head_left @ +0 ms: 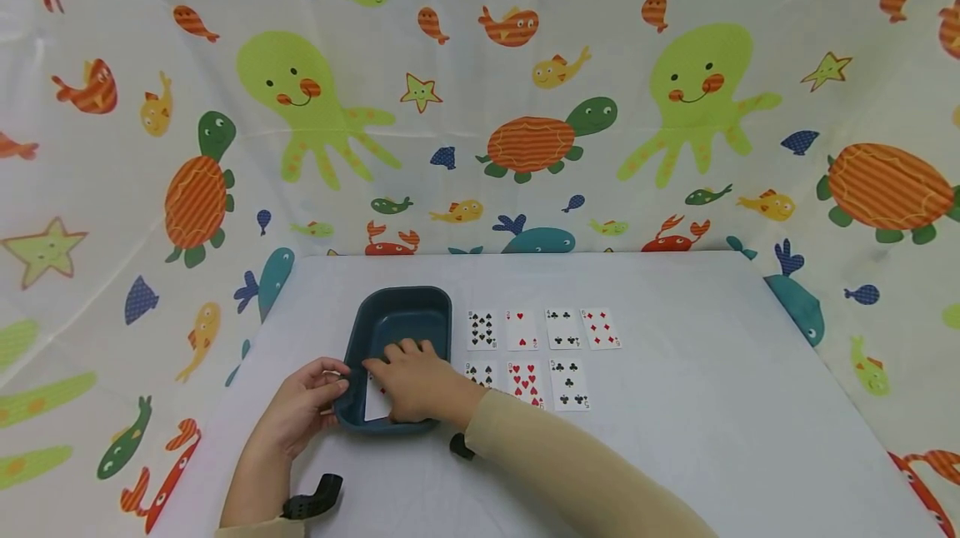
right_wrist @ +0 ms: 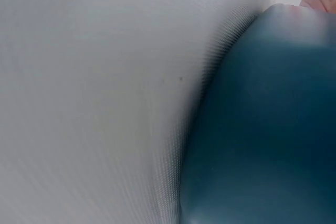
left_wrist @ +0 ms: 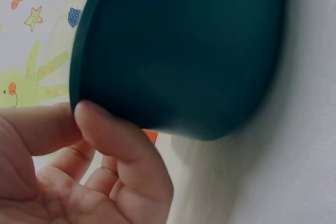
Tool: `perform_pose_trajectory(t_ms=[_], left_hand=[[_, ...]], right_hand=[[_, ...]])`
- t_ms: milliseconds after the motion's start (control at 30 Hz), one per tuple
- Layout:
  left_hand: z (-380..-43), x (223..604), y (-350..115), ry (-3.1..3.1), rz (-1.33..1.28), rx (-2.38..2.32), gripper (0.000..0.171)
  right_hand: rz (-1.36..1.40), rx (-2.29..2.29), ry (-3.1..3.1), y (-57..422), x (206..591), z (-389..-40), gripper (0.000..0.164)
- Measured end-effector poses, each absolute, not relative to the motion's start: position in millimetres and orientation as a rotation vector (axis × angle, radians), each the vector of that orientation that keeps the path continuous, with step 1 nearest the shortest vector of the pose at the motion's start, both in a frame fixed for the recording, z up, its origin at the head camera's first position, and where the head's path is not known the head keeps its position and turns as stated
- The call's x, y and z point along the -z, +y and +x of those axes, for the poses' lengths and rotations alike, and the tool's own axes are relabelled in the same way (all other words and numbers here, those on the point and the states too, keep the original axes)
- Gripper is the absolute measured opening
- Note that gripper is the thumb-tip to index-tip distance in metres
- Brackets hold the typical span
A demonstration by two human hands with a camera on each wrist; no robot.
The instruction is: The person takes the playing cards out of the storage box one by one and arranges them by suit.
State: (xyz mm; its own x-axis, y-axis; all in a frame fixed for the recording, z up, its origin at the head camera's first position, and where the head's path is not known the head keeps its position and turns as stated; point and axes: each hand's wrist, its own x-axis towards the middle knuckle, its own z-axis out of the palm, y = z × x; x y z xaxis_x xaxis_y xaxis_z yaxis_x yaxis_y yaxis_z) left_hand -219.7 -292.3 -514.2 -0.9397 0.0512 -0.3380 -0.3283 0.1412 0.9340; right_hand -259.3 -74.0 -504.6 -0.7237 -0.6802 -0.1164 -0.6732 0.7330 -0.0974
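A dark teal plastic tray (head_left: 401, 296) stands on the table, left of the middle. My left hand (head_left: 303, 401) is at its left side. In the left wrist view, the thumb (left_wrist: 118, 132) and index finger pinch the tray's rim, the other fingers curling below. My right hand (head_left: 420, 380) reaches into the tray from the right, back of the hand up, over a white playing card (head_left: 377, 405) with a red mark. The hand covers much of that card, and I cannot tell whether its fingers grip it. The right wrist view shows mostly the tray's outer wall (right_wrist: 262, 129).
Right of the tray, playing cards lie face up in two rows. The back row includes a two of hearts (head_left: 521, 330) and a six of diamonds (head_left: 601, 328). A five of clubs (head_left: 570, 386) ends the front row, partly covered by my right sleeve (head_left: 570, 455). A patterned curtain (head_left: 450, 122) hangs behind.
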Motion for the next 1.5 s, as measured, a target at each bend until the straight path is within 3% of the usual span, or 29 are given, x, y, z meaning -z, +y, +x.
perform_pose_trajectory(t_ms=[467, 1500], left_hand=[[-220, 513, -291, 2.150, -0.290, -1.849, 0.018], [-223, 509, -291, 2.164, -0.289, -1.791, 0.017]], right_hand=[[-1.123, 0.244, 2.777, -71, 509, -264, 0.080], [-1.056, 0.610, 2.681, -66, 491, -280, 0.084]])
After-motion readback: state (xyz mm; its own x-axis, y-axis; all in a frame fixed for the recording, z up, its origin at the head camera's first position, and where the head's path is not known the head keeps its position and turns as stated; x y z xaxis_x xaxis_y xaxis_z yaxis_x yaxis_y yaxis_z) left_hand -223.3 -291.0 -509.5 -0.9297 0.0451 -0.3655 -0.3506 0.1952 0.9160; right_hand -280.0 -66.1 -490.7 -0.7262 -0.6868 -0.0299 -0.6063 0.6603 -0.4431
